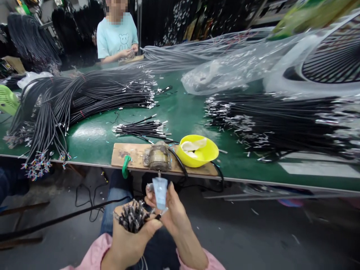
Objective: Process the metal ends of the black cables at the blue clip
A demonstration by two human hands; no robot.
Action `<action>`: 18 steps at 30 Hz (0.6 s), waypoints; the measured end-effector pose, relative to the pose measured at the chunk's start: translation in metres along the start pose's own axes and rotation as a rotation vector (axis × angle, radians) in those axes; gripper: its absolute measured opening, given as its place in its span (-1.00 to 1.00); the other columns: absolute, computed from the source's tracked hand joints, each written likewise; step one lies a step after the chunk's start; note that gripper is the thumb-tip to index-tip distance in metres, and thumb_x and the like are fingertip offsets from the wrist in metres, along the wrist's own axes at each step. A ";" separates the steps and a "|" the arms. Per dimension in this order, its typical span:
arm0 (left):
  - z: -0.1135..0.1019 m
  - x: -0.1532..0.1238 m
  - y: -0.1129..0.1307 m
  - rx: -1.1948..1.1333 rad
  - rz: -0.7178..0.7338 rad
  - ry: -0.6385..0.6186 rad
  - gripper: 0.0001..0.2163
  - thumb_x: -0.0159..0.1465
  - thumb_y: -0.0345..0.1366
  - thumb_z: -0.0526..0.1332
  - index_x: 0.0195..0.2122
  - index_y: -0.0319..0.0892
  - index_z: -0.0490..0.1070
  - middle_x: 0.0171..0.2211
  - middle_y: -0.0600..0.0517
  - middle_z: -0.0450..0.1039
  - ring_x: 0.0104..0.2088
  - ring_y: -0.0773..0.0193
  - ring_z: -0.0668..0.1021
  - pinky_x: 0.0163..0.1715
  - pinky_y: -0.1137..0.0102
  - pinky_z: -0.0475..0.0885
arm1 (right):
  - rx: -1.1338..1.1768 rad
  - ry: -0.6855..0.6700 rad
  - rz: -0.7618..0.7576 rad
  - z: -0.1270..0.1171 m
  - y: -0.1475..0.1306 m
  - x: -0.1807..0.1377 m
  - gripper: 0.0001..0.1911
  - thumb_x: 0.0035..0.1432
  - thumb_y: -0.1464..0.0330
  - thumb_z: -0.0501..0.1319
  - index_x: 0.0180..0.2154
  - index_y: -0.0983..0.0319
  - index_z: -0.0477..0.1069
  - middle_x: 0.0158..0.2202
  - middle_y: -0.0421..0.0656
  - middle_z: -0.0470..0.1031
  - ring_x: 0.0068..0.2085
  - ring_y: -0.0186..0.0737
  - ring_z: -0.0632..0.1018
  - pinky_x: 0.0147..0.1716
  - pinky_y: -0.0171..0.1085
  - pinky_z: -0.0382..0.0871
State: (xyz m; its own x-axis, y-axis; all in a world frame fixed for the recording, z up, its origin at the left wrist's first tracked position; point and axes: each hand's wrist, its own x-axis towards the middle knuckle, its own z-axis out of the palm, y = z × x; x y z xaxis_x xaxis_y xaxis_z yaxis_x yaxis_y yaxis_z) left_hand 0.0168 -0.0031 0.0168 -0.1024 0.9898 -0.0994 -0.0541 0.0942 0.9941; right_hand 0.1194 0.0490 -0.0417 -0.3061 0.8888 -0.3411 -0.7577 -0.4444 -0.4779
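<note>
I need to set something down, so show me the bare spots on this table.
Bare green tabletop shows behind the yellow plastic bowl, between the short black cables and the long black cable pile. A mostly bare patch lies right of the bowl, before that pile. Crowded: the left, under dark grey cable bundles, and the wooden board bearing the round metal device.

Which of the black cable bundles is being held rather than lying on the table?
The bundle clutched in the left hand, its ends showing above the grip; the other black bundles rest on the green table.
</note>
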 end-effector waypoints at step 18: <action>-0.010 -0.027 -0.024 -0.060 -0.228 0.040 -0.84 -0.01 -0.28 0.39 -0.45 -0.23 0.48 -0.46 -0.02 0.55 -0.40 0.20 0.56 -0.32 0.36 0.48 | -1.044 0.005 -0.884 0.013 -0.010 -0.053 -0.89 0.01 0.39 0.30 -0.53 0.18 0.47 -0.62 -0.22 0.38 -0.54 -0.26 0.35 -0.53 -0.28 0.20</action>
State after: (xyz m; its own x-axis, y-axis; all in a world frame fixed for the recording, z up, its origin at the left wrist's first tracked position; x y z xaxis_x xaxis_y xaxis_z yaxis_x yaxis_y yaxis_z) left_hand 0.0109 -0.0327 -0.0047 -0.1203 0.9385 -0.3236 -0.1391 0.3068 0.9415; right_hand 0.1358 0.0077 -0.0088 0.0526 0.9183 0.3924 0.0866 0.3873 -0.9179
